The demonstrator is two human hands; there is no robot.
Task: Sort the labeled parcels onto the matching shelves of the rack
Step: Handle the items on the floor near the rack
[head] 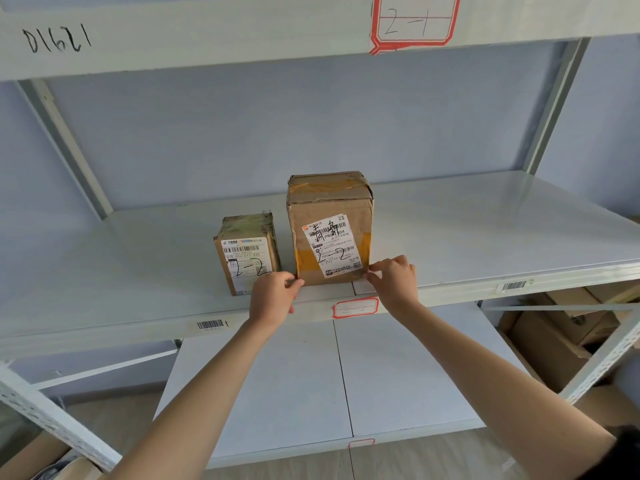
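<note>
Head view — left hand (pixel 273 294) and right hand (pixel 393 280) pinch the taller parcel's (pixel 329 216) bottom corners.

Taped cardboard parcels (pixel 329 230) — matt metal shelf (pixel 485 230)

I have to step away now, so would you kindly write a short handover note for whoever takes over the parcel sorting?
Left hand: fingertips pinch the lower left corner of the larger parcel.
Right hand: fingertips pinch its lower right corner.
Position: the larger parcel stands upright near the front edge of the middle shelf, above the red-bordered shelf tag. The smaller parcel stands just to its left.
Done: both parcels are marked 2-2 by hand and sit on this shelf; the tag's writing is too faint to confirm.
Left: release the larger parcel. No other labeled parcels are plainly visible; cardboard boxes sit low on the right.
</note>
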